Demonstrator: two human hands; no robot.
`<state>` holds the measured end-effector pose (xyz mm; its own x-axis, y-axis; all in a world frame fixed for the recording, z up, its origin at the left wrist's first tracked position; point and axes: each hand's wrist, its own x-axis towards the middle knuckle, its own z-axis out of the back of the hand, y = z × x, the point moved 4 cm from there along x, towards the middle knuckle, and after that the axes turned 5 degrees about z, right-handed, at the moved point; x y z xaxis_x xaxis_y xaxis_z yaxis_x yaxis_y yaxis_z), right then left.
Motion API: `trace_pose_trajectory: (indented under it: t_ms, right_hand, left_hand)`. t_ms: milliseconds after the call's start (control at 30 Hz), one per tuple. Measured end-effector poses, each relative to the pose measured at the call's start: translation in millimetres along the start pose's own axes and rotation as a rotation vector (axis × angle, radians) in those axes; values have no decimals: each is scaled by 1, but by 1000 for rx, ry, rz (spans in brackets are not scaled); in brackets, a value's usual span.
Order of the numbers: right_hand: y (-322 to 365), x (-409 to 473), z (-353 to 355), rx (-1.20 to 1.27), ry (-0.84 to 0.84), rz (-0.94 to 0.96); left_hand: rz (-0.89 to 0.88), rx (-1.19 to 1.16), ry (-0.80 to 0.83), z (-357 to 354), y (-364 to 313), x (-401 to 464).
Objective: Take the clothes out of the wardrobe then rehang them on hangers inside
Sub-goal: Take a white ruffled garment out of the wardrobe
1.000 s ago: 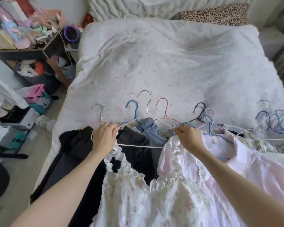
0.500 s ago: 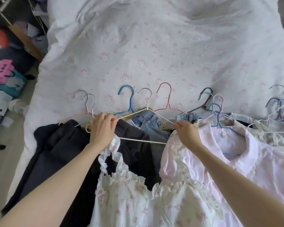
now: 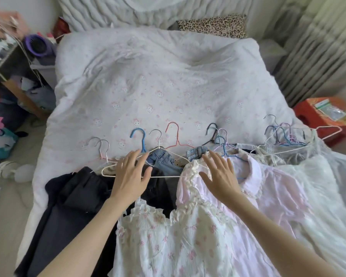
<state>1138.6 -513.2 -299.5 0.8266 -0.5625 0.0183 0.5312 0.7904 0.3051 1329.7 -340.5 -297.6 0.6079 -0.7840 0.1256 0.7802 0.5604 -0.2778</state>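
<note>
A white floral ruffled dress (image 3: 168,236) lies on the bed's near edge on a white wire hanger (image 3: 162,152). My left hand (image 3: 131,176) hovers open over the hanger's left shoulder, fingers spread. My right hand (image 3: 220,176) is open above the dress's right strap and a pink collared shirt (image 3: 272,192). Black clothes (image 3: 72,206) lie to the left, jeans (image 3: 164,160) behind the hanger. Several coloured hangers line up across the bed, among them a blue one (image 3: 140,138) and a pink one (image 3: 174,134).
The bed's white patterned duvet (image 3: 158,86) stretches ahead. More hangers and pale garments (image 3: 288,140) lie at the right. A red box (image 3: 324,116) stands to the right of the bed. Cluttered shelves and bags (image 3: 8,76) fill the floor at the left.
Both hands have let go of the white hanger's shoulders and opened flat above it. The camera has tilted back up the bed.
</note>
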Motion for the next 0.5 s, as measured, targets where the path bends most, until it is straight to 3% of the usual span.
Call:
trace_pose_trajectory:
  t_ms: [167,333,500]
  right_hand:
    - [-6,-99,32,-43,-103,-111]
    - [-19,-205,44,-49,-71,-272]
    - [-46,-321,69,-65,-199,-484]
  left_hand:
    - [-82,-120,113,-6,-65,-65]
    - [-210,-194,169,-4,-138,-115]
    - [-456,-155,171,-2,-231,-165]
